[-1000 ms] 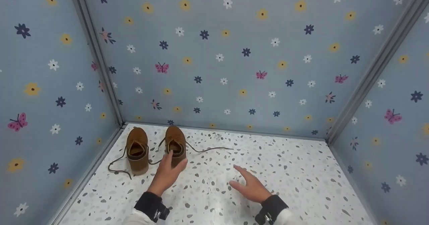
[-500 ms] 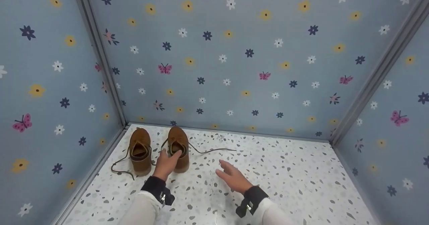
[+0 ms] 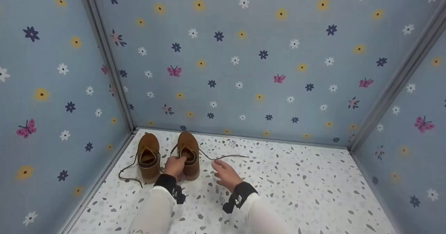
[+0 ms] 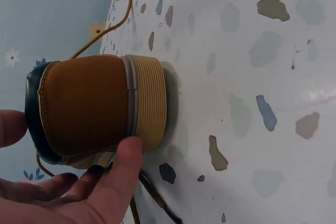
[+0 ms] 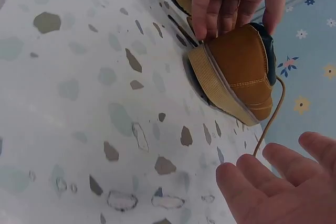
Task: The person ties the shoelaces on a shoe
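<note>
Two brown lace-up ankle shoes stand upright side by side on the floor, toes toward the back wall. At the right-hand shoe (image 3: 188, 144), my left hand (image 3: 175, 165) holds the near left side of the collar. Its thumb reaches over the dark rim while the fingers lie along the outer side, as the right wrist view shows. The shoe's heel (image 4: 86, 106) faces the left wrist camera. My right hand (image 3: 227, 175) is apart from that shoe, to its right, with fingers spread and nothing held. The other shoe (image 3: 148, 144) stands left of my left hand.
A loose lace (image 3: 228, 156) trails right from the right-hand shoe. Another lace (image 3: 123, 174) curls beside the left one. The speckled white floor (image 3: 296, 188) is bounded by flowered blue panels (image 3: 240, 70) at the back and both sides, with grey posts at the corners.
My left hand has come down onto the right-hand shoe's collar and taken hold of its left side. My right hand has moved left and forward, closer to that shoe. The shoes remain in place.
</note>
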A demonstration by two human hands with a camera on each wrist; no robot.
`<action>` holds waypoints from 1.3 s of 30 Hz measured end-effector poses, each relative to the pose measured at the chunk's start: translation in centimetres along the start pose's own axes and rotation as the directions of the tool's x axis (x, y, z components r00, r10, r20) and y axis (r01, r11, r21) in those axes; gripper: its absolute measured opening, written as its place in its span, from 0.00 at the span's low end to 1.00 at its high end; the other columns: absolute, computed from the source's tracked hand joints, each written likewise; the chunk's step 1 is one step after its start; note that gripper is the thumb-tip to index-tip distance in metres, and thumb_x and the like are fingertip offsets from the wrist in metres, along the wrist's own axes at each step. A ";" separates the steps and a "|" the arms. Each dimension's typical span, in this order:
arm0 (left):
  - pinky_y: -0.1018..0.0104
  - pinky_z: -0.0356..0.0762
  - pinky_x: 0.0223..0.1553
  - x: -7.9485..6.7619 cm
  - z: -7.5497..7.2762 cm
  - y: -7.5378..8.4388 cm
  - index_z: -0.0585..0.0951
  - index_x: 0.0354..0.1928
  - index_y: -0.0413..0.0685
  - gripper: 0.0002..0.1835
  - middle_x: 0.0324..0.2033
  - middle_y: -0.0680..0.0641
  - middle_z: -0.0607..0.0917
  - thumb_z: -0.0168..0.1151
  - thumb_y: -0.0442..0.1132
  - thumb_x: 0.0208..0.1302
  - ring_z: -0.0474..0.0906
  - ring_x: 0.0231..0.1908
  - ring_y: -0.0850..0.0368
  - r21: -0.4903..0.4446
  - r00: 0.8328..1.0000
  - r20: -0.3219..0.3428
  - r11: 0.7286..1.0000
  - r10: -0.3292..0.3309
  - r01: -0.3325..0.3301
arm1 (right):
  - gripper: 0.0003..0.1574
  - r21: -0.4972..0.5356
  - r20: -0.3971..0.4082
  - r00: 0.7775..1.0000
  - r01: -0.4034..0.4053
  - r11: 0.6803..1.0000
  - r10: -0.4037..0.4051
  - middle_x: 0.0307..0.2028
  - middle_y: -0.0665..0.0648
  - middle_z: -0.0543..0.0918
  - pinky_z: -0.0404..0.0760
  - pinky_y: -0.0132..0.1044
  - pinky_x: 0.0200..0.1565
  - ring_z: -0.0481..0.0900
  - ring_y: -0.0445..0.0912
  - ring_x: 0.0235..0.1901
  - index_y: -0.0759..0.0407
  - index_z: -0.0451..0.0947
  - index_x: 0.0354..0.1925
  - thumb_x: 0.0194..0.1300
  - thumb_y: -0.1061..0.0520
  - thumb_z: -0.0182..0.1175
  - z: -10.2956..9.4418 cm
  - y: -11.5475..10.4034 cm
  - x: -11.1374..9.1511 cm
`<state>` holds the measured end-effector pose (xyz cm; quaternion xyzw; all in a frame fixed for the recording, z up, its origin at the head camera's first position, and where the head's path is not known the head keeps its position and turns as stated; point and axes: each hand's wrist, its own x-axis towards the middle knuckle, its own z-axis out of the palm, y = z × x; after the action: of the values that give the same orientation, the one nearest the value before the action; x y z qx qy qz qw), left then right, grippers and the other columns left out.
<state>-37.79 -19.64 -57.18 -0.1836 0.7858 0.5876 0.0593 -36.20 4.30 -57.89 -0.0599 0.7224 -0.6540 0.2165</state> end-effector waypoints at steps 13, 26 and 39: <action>0.45 0.75 0.62 1.5 -0.6 -0.4 0.81 0.48 0.26 0.24 0.50 0.28 0.85 0.46 0.43 0.72 0.79 0.51 0.38 0.267 0.988 -0.098 0.960 0.118 -0.088 | 0.44 0.086 -0.009 0.998 -0.064 0.994 0.065 0.77 0.69 0.65 0.71 0.61 0.72 0.67 0.67 0.75 0.59 0.57 0.81 0.80 0.37 0.51 2.9 -0.3 1.5; 0.50 0.79 0.49 0.3 1.5 -0.2 0.80 0.47 0.29 0.20 0.41 0.34 0.84 0.46 0.41 0.75 0.82 0.44 0.41 0.320 0.983 -0.079 0.939 0.163 -0.130 | 0.42 0.061 -0.058 0.997 -0.045 0.997 0.049 0.74 0.69 0.70 0.75 0.60 0.69 0.74 0.65 0.71 0.62 0.61 0.78 0.79 0.39 0.52 3.2 -0.2 1.7; 0.52 0.80 0.49 -3.0 3.8 1.2 0.77 0.57 0.33 0.19 0.51 0.36 0.84 0.48 0.41 0.76 0.80 0.49 0.46 0.273 0.984 -0.009 0.947 0.179 -0.170 | 0.38 -0.050 -0.117 0.992 -0.051 0.997 0.045 0.65 0.66 0.78 0.85 0.55 0.57 0.87 0.57 0.53 0.64 0.69 0.71 0.78 0.39 0.55 1.1 -0.2 1.1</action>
<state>-35.87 -15.11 -56.35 -0.1132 0.8727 0.4745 0.0185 -36.77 2.85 -58.04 -0.0102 0.7520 -0.6315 0.1884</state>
